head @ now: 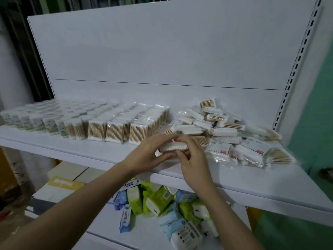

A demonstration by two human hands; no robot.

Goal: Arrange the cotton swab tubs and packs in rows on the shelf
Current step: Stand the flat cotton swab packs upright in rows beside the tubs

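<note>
On the white shelf (75, 147), labelled cotton swab tubs (38, 121) stand in rows at the left, and clear cotton swab packs (115, 130) stand upright in rows beside them. A loose heap of swab packs (225, 130) lies at the right. Near the shelf's front edge I hold one swab pack (173, 147) with both hands. My left hand (149, 154) grips its left end, thumb below and fingers over the top. My right hand (192, 159) pinches its right end. Part of the pack is hidden by my fingers.
The white back panel (162, 51) rises behind the shelf, with a slotted upright (297, 60) at the right. On the lower shelf (144, 230) lie green and blue tissue packs (162, 201) and toothpaste boxes (124, 219). Flat cartons (64, 181) sit at the lower left.
</note>
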